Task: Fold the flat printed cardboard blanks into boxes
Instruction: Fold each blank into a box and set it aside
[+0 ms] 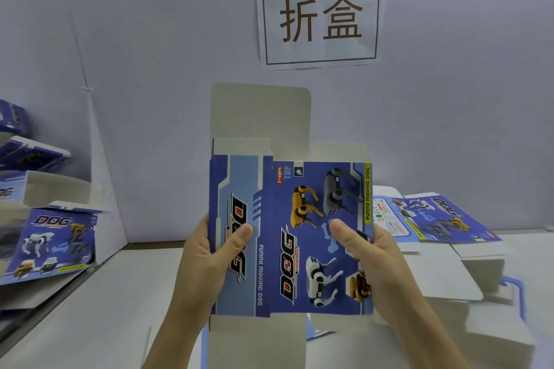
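Printed blank (287, 237) pinched at its side edges by left hand (204, 260) and right hand (373, 263), thumbs in front, end flaps unfolded, flat blanks (443, 219) stacked at right.

blue printed dog-toy blank (295, 237), held upright, flaps open, partly unfolded

The white tabletop (114, 302) carries on its right side a loose, spread stack of flat blanks (443, 219), the far ones printed side up and the nearer ones showing plain pale card, while folded boxes (51, 243) are piled at its left edge.
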The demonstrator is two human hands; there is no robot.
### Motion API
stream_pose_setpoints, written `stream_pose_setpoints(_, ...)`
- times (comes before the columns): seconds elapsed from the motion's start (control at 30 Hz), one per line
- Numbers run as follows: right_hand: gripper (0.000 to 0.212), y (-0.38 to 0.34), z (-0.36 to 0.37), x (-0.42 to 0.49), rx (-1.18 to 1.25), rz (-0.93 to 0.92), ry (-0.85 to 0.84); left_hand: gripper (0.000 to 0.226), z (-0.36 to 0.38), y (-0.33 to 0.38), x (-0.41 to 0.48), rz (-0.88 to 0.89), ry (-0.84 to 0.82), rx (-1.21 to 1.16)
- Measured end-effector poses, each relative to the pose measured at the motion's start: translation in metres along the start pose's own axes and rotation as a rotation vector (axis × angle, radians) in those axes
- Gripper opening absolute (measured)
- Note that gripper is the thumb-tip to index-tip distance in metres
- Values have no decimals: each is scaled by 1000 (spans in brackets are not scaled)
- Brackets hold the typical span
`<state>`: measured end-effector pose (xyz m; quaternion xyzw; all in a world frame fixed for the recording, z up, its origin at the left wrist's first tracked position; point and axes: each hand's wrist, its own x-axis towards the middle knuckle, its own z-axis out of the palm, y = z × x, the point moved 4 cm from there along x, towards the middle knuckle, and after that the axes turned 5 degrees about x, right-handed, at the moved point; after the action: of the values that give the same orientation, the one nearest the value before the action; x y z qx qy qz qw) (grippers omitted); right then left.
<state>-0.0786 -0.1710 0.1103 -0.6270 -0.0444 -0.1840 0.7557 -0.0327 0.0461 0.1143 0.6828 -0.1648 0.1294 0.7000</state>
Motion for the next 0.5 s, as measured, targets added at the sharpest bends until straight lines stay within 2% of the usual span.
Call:
stream_pose_setpoints(0.07,70,0,0,1,-16,10,-6,36,0,0,0,1,-10,10)
stream_pose_setpoints(0.2,61,-2,0,0,-20,-9,-1,32,-2,0,0,24,14,21)
stream_pose_setpoints(0.37,61,-1,3,0,26,-21,2,30,-4,2,1,33,50,39)
stream_pose_setpoints(0.43,55,-2,6,-1,12,-57,3,35,-3,4,1,38,33,63)
stream_pose_setpoints(0.5,47,-5,8,-2,-13,-113,-5,56,0,7,0,67,-13,103)
